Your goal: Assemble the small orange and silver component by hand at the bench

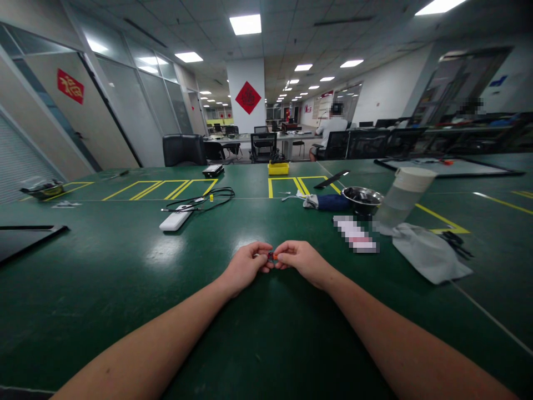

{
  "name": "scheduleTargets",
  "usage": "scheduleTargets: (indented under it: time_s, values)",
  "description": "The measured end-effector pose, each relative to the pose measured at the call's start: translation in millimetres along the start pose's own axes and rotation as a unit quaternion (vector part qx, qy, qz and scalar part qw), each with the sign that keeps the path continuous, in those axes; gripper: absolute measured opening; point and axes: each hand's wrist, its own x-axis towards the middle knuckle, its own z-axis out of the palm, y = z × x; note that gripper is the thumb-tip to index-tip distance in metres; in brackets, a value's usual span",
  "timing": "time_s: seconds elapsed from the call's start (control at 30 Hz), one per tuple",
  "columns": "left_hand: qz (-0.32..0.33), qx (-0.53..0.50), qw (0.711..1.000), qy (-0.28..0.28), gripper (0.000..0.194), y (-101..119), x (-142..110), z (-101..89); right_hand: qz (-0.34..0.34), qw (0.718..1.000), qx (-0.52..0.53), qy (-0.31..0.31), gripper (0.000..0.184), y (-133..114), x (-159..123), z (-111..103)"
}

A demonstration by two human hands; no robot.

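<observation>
Both of my hands meet at the middle of the green table (104,266), resting on its surface. My left hand (246,265) and my right hand (300,260) are curled, fingertips pinched together on a small dark and orange part (272,256) held between them. The part is too small to make out further. Both forearms reach in from the bottom edge.
A white power bank (175,218) with a black cable (208,197) lies ahead left. Ahead right stand a metal bowl (363,198), a clear cup with a pale lid (403,199) and a grey cloth (428,253). A yellow box (278,168) sits far back. A person sits at a distant desk.
</observation>
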Motion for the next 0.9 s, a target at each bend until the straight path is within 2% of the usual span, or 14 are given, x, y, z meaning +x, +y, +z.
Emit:
scheduleTargets:
  time_s: [0.43,0.9]
  values:
    - [0.021,0.042,0.999,-0.011,0.031,0.2,0.7,-0.3,-0.003,1.0,0.007,0.0,0.017,1.9,1.2,0.2]
    - [0.01,0.001,1.0,-0.005,0.024,-1.1,0.6,0.2,0.004,1.0,0.005,0.003,0.015,-2.1,-0.8,1.5]
